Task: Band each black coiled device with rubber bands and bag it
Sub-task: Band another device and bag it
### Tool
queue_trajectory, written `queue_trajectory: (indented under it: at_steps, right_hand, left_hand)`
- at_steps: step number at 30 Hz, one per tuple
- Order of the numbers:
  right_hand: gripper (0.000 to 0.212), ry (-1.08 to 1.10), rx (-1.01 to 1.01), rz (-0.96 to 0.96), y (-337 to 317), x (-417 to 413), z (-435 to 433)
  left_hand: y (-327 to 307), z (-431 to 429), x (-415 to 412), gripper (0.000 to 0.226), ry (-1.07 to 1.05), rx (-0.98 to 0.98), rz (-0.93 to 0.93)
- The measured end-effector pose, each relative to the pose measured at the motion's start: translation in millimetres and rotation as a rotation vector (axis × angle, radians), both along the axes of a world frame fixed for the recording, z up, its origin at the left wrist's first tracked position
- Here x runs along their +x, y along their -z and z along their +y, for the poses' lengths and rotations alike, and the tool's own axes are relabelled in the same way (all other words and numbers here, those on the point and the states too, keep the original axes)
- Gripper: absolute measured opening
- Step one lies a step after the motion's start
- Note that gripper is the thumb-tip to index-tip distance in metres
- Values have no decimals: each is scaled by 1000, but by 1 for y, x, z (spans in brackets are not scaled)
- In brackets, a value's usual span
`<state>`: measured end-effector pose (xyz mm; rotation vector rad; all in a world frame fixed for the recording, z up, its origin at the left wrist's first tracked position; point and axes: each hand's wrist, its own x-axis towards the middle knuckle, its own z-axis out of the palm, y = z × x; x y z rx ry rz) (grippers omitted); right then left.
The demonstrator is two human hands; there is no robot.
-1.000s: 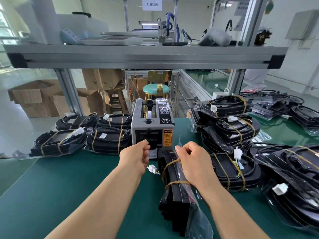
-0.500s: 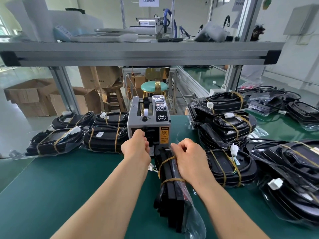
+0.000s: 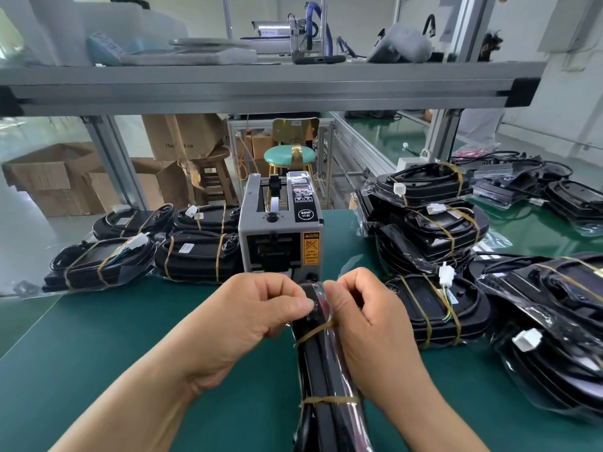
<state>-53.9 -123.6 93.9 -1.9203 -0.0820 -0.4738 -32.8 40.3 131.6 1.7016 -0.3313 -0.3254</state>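
Here, the device: A black coiled device [image 3: 321,370] stands on its edge on the green surface [image 3: 98,337], sleeved in a clear bag [image 3: 337,350] and crossed by two rubber bands [image 3: 329,400].
Long axis: It runs from the tape dispenser [image 3: 280,236] straight back toward the person. The far end stops just short of the dispenser's mouth, and the near end drops out of the bottom of the view.
Left hand: The left hand [image 3: 257,318], fingers curled, pinches the bag's film against the left side of the far end with thumb and forefinger. Whether anything else sits in that pinch is too small to tell.
Right hand: The right hand [image 3: 368,324], also curled, pinches the same film from the right. Its heel lies along the device's flank, down toward the nearer band.
Key relation: Both hands meet at the far end with the device between them, neither one nearer. The dispenser sits dead ahead, just beyond the knuckles.
Likely step: The bag's mouth appears to be getting closed, with banding done on this unit.
Around: Finished units [image 3: 199,256] lie left of the dispenser, and more are stacked on the right [image 3: 437,230].
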Motion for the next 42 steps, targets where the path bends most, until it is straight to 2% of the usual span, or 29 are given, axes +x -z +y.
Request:
queue_trajectory:
  at_steps: [3,6,10,15,23,36,42]
  right_hand:
    - [31,-4,14,-27,0,-5,3]
    - [32,3,-10,-38,2,-7,5]
    - [27,8,-3,-24,2,-7,5]
    - [27,4,-3,-34,1,-8,7]
    - [27,-12,-8,-35,0,-10,8]
    - [27,-7,8,-46,-1,-11,11]
    - [26,-14,33,-48,-1,-12,13]
  left_hand:
    - [5,0,-1,32,-31,37,-77]
    - [11,0,-3,35,-66,42,-115]
    - [15,1,-4,32,-87,-1,-80]
    - [16,0,-5,16,-111,2,-64]
    - [18,0,-5,15,-132,11,-71]
    - [24,-2,-8,16,-195,85,-231]
    - [32,-3,-14,13,-305,159,-315]
